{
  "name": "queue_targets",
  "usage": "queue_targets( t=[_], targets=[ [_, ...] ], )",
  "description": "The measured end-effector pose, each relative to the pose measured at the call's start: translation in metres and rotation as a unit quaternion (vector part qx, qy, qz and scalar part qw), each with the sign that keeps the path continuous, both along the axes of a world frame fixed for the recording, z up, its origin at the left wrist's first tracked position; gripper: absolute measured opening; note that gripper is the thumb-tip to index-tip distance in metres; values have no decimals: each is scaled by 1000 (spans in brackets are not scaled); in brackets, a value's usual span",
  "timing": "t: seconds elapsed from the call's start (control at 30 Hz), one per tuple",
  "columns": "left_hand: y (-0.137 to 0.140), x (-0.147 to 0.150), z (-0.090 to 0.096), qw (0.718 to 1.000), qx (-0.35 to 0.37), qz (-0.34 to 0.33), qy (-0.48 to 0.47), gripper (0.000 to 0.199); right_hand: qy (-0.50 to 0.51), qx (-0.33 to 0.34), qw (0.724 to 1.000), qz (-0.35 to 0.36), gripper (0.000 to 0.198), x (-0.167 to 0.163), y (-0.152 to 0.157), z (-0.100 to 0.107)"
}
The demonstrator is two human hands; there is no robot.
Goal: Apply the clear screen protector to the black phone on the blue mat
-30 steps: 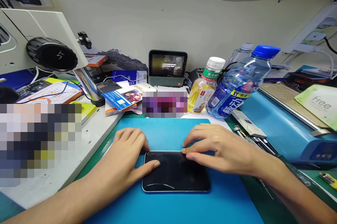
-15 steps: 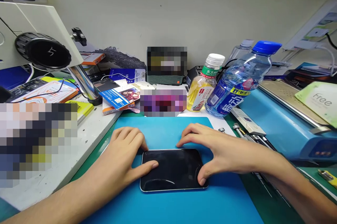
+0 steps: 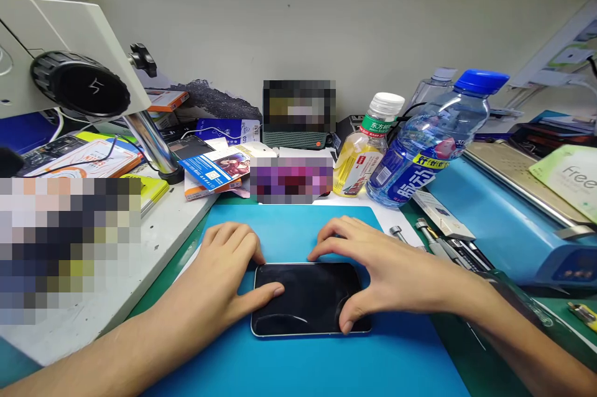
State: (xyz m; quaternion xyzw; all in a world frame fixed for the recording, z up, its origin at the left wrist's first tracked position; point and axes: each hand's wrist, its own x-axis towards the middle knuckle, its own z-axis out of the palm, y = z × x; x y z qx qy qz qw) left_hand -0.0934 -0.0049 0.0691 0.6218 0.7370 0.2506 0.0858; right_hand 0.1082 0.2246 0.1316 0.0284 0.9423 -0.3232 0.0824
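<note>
A smartphone with a dark screen and a pale silver frame lies flat, screen up, on a blue mat. My left hand is at its left end, the thumb pressed on the glass and the bent fingers against the far edge. At the right end, the thumb of my right hand rests on the screen near the lower corner. The other fingers of that hand stay spread, their tips on the mat by the phone's far edge; I cannot tell whether they touch it.
A microscope stand rises at the left on a white base. Behind the mat are a yellow drink bottle and a tilted blue-capped bottle. Screwdrivers and a blue machine lie to the right.
My right thumb has slid a little left across the screen, away from the right edge. My left hand keeps its place on the phone. The whole view has shifted slightly.
</note>
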Motion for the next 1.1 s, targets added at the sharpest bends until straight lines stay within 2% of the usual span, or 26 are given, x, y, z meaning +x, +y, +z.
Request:
queue_targets(
  t=[0.33,0.5,0.67,0.87,1.1],
  targets=[
    [-1,1,1,999,18,-11,33,32,58,15,998,5,70,-5,-18,-17],
    [-3,5,6,994,50,-75,65,19,53,37,998,11,65,-4,-22,-17],
    [-5,6,10,976,78,-158,126,29,58,44,997,24,56,-1,-23,-13],
    [-8,4,13,951,121,-210,193,40,66,44,996,36,52,-2,-19,-12],
    [-7,4,16,937,111,-243,223,44,54,41,997,38,53,-1,-17,-10]
  ],
)
